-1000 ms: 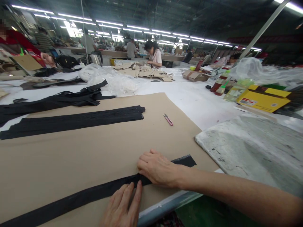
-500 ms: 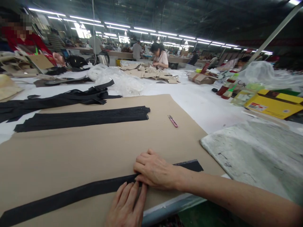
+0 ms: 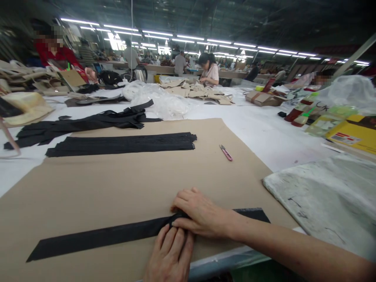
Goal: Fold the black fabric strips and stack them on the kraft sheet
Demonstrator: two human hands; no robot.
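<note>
A long black strip (image 3: 96, 237) lies across the near part of a brown paper sheet (image 3: 117, 184). My right hand (image 3: 199, 213) rests on the strip's middle, fingers together and curled, pressing or pinching its edge. My left hand (image 3: 172, 254) lies flat just below it, fingers stretched out, fingertips at the strip's near edge. A neat stack of black strips (image 3: 123, 143) lies further back on the sheet. A loose pile of black strips (image 3: 88, 123) lies behind that.
Small pink snips (image 3: 225, 152) lie on the sheet at right. A paint-stained white board (image 3: 323, 196) lies at right, a yellow box (image 3: 352, 135) and bottles (image 3: 298, 113) beyond. Clear plastic bags (image 3: 158, 100) lie mid-table. Other people work at far tables.
The camera has turned left, so the strip's left end now shows. My left hand has slid up closer under my right hand, which stays on the strip.
</note>
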